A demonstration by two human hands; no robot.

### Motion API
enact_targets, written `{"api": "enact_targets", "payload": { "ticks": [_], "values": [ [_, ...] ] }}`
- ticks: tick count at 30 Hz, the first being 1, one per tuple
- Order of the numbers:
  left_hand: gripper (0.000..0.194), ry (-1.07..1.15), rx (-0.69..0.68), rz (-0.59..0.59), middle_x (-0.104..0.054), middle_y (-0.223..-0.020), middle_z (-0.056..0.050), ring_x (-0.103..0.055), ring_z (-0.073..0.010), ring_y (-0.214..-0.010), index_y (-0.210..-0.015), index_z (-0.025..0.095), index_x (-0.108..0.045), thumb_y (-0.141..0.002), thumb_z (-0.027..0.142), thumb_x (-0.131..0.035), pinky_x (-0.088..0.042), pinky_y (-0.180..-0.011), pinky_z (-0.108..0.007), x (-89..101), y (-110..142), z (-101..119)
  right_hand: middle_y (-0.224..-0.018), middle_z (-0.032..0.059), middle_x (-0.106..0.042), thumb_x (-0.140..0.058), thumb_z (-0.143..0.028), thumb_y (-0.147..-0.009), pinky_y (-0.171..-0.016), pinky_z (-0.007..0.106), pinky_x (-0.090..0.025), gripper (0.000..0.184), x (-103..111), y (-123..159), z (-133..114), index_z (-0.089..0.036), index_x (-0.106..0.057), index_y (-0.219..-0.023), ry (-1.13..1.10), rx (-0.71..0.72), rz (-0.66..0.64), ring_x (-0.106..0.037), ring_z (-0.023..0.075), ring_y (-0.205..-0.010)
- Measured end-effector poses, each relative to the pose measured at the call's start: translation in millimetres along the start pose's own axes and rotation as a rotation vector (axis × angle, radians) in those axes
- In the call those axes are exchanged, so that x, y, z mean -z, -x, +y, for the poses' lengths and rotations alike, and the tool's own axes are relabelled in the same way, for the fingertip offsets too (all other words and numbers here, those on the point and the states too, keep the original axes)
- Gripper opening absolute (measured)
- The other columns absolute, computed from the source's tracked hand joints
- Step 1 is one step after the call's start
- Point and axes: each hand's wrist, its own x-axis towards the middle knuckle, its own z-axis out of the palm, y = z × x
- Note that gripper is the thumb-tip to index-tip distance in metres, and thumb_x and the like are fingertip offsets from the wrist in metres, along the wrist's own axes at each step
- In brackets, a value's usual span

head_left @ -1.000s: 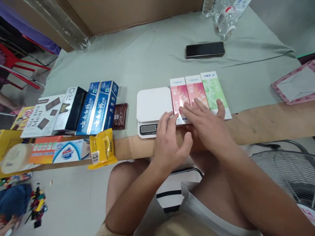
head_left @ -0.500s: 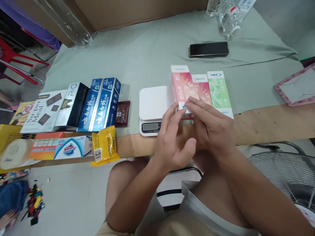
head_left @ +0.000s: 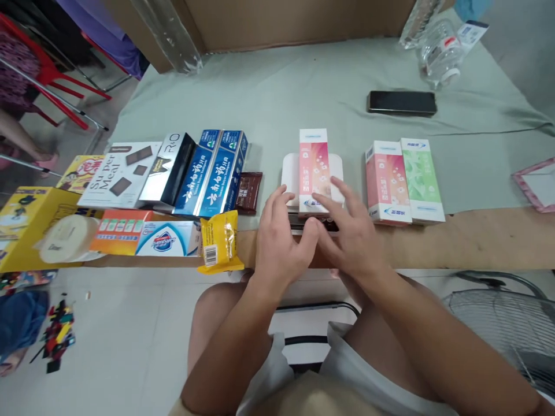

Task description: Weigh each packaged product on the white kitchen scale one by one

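A pink toothpaste box [head_left: 314, 167] lies lengthwise on the white platform of a small kitchen scale [head_left: 336, 167]. The scale's display is mostly hidden behind the box and my fingers. My left hand [head_left: 284, 237] is at the front left of the scale, fingers apart and holding nothing. Over the front right of the scale, my right hand [head_left: 349, 231] has its fingers spread close to the box's near end; I cannot tell whether they touch it. To the right, a second pink box [head_left: 388, 182] lies beside a green box [head_left: 422, 179].
Left of the scale are a brown packet [head_left: 250, 192], blue toothpaste boxes [head_left: 211, 173], a black-and-silver box [head_left: 167, 170] and a white Super Meal box [head_left: 121, 175]. A yellow packet [head_left: 220, 242] overhangs the front edge. A phone [head_left: 402, 103] and clear bottle [head_left: 441, 55] lie behind; a fan [head_left: 498, 318] stands right.
The pink box has moved left from beside the other boxes onto the scale. My hands have spread off it. The view has shifted, so the table appears further right.
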Motion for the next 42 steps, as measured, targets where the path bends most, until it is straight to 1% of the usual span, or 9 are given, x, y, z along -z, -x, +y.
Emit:
{"api": "enact_targets", "payload": {
  "ticks": [5, 9, 13, 16, 21, 26, 32, 37, 42],
  "values": [
    [0.065, 0.057, 0.117, -0.213, -0.052, -0.159, -0.024, -0.049, -0.0363, -0.151, -0.151, 0.011, -0.045, -0.099, 0.05, -0.049, -0.043, -0.122, -0.058, 5.3, -4, 5, -0.158, 0.0168, -0.056, -0.052, -0.042, -0.1, -0.119, 0.067, -0.043, 0.054, -2, -6, 0, -0.026, -0.056, -0.151, 0.083, -0.234, -0.141, -0.046, 0.0399, -0.153],
    [0.077, 0.129, 0.069, -0.318, -0.044, -0.165, -0.027, -0.046, -0.0368, -0.154, -0.157, 0.006, -0.036, -0.097, 0.052, -0.05, -0.044, -0.123, -0.058, 3.9, -2, 11, -0.147, 0.0098, -0.068, -0.051, -0.041, -0.099, -0.125, 0.072, -0.031, 0.054, -9, -9, -3, -0.026, -0.057, -0.15, 0.048, -0.223, -0.14, -0.047, 0.0383, -0.153],
    [0.082, 0.18, -0.135, -0.181, -0.035, -0.17, -0.026, -0.028, -0.033, -0.163, -0.16, 0.004, -0.029, -0.099, 0.054, -0.049, -0.033, -0.132, -0.053, 17.8, 2, 14, -0.153, 0.0076, -0.063, -0.055, -0.041, -0.1, -0.118, 0.056, -0.051, 0.065, -12, -14, -19, -0.031, -0.039, -0.162, -0.117, -0.129, -0.069, -0.064, 0.0294, -0.138],
    [0.077, 0.168, -0.224, -0.022, -0.038, -0.17, -0.023, -0.029, -0.0315, -0.163, -0.161, 0.009, -0.03, -0.101, 0.055, -0.048, -0.032, -0.133, -0.051, 40.8, 5, 11, -0.15, 0.0091, -0.066, -0.055, -0.039, -0.102, -0.103, 0.043, -0.062, 0.065, -20, -27, -43, -0.03, -0.036, -0.164, -0.173, -0.035, 0.009, -0.071, 0.0256, -0.127],
    [0.072, 0.14, -0.111, 0.259, -0.039, -0.17, -0.019, -0.034, -0.0316, -0.161, -0.159, 0.015, -0.04, -0.103, 0.06, -0.046, -0.033, -0.132, -0.048, 91.3, 15, -13, -0.143, 0.0089, -0.071, -0.054, -0.042, -0.104, -0.102, 0.042, -0.06, 0.048, -52, -65, -95, -0.026, -0.059, -0.149, -0.007, 0.078, 0.01, -0.072, 0.0259, -0.121],
    [0.059, 0.144, 0.029, 0.46, -0.047, -0.166, -0.011, -0.037, -0.0308, -0.159, -0.152, 0.023, -0.052, -0.103, 0.055, -0.051, -0.031, -0.133, -0.049, 140.3, 33, -55, -0.144, 0.0121, -0.07, -0.058, -0.04, -0.103, -0.112, 0.051, -0.051, 0.055, -91, -91, -128, -0.024, -0.053, -0.155, 0.059, 0.026, -0.131, -0.066, 0.0315, -0.132],
    [0.055, 0.132, 0.139, 0.525, -0.052, -0.163, -0.008, -0.038, -0.0286, -0.159, -0.146, 0.026, -0.059, -0.102, 0.058, -0.051, -0.031, -0.134, -0.048, 166.8, 42, -81, -0.152, 0.0094, -0.065, -0.057, -0.047, -0.1, -0.121, 0.072, -0.033, 0.056, -114, -88, -133, -0.029, -0.056, -0.153, 0.098, 0.009, -0.351, -0.049, 0.0419, -0.15],
    [0.056, 0.205, 0.163, 0.518, -0.05, -0.164, -0.011, -0.04, -0.0294, -0.158, -0.146, 0.023, -0.059, -0.103, 0.058, -0.05, -0.034, -0.132, -0.049, 172.0, 43, -85, -0.147, 0.0084, -0.068, -0.05, -0.046, -0.101, -0.119, 0.075, -0.032, 0.047, -112, -90, -132, -0.031, -0.066, -0.143, 0.09, 0.051, -0.375, -0.048, 0.0416, -0.151],
    [0.049, 0.262, 0.149, 0.51, -0.058, -0.155, -0.013, -0.045, -0.0318, -0.155, -0.134, 0.021, -0.064, -0.102, 0.057, -0.053, -0.037, -0.129, -0.053, 175.2, 44, -85, -0.158, 0.006, -0.059, -0.041, -0.048, -0.104, -0.119, 0.078, -0.028, 0.052, -114, -93, -132, -0.033, -0.058, -0.151, 0.037, 0.087, -0.468, -0.04, 0.0419, -0.156]
  ]
}}
